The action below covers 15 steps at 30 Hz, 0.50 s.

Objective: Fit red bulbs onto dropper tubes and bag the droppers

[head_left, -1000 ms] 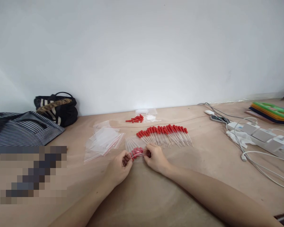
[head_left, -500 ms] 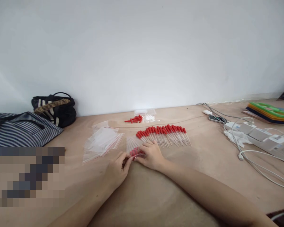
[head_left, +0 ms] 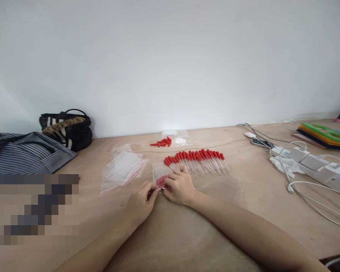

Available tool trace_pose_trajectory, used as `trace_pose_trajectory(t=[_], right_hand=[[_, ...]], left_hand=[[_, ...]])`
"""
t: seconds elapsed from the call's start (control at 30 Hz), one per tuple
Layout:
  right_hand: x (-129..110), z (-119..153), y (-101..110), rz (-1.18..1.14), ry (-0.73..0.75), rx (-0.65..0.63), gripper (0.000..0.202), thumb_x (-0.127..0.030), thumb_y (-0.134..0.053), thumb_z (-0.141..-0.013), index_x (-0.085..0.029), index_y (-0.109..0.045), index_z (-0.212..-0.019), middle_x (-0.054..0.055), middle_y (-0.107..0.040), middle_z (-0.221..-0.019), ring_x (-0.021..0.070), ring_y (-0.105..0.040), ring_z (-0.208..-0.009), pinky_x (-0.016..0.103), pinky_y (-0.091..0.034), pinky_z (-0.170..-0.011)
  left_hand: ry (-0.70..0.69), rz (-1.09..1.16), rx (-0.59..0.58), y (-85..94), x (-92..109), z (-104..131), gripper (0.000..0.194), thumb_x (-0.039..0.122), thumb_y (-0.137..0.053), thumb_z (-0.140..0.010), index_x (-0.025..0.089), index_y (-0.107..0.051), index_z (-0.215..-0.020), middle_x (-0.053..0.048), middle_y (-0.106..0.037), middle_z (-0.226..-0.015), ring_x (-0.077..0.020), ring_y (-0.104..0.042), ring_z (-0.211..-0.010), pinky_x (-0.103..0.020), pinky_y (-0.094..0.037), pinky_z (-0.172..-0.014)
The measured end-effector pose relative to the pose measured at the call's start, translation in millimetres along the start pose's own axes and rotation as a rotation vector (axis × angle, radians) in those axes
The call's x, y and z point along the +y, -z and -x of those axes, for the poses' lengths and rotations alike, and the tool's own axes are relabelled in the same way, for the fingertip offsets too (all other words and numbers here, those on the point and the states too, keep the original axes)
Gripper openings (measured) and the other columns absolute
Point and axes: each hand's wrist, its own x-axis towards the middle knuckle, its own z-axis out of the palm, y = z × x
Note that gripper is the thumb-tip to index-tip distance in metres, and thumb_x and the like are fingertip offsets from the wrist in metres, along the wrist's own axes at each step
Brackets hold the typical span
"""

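Note:
A clear zip-lock bag lies in front of me with several red-bulbed droppers inside, their bulbs toward me. My left hand pinches the near left of its mouth between thumb and fingers. Close beside it, my right hand is closed on the same edge and hides the bag's right side. Just beyond the right hand, a row of loose droppers lies with red bulbs pointing away from me. A pile of flat zip-lock bags lies left of the filled one.
Loose red bulbs and clear tubes lie near the wall. Striped fabric and a black bag sit at the left. On the right are a power strip with chargers, white cables and colourful boards.
The bag's near edge, raised and curved between my hands before, now lies flatter. My fingertips have drawn slightly closer together along it. The whole view has shifted a little.

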Motion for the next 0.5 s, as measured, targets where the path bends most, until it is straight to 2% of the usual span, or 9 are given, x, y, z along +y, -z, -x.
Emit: trace_pose_trajectory(t=[0.13,0.3,0.43,0.5], right_hand=[[3.4,-1.6,0.8,-0.033,0.032,-0.026,0.012,-0.027,-0.052,-0.073,-0.019,-0.059,-0.068,0.001,-0.059,-0.066,0.0136,-0.044,-0.068,0.032,-0.018,-0.065],[5.5,-2.8,-0.8,-0.111,0.148,-0.017,0.017,-0.036,-0.052,-0.075,-0.022,-0.061,-0.076,0.000,-0.060,-0.068,0.0133,-0.043,-0.069,0.034,-0.017,-0.067],[3.7,-1.4,-5.2,-0.047,0.147,0.019,0.013,-0.024,-0.049,-0.076,-0.020,-0.060,-0.070,-0.001,-0.059,-0.065,0.0129,-0.042,-0.068,0.035,-0.017,-0.066],[1.6,-0.4,-7.2,-0.022,0.143,0.040,0.013,-0.023,-0.050,-0.075,-0.018,-0.058,-0.066,0.000,-0.059,-0.064,0.0129,-0.042,-0.067,0.035,-0.017,-0.066]], left_hand=[[-0.004,-0.005,0.000,-1.1,-0.9,1.1,0.021,0.029,-0.042,-0.084,0.019,-0.053,-0.068,0.002,-0.056,-0.064,-0.0124,-0.053,-0.058,-0.023,-0.042,-0.055],[-0.034,0.030,0.027,-2.8,-2.1,1.4,0.020,0.027,-0.044,-0.083,0.019,-0.054,-0.068,0.002,-0.056,-0.063,-0.0122,-0.054,-0.058,-0.022,-0.042,-0.055],[-0.067,0.034,0.039,-3.0,-1.4,0.5,0.020,0.026,-0.044,-0.083,0.019,-0.054,-0.067,0.003,-0.056,-0.062,-0.0120,-0.054,-0.057,-0.022,-0.043,-0.054],[-0.086,0.031,0.042,-3.3,-1.6,0.1,0.020,0.026,-0.044,-0.083,0.019,-0.054,-0.067,0.003,-0.056,-0.062,-0.0120,-0.054,-0.057,-0.022,-0.043,-0.054]])
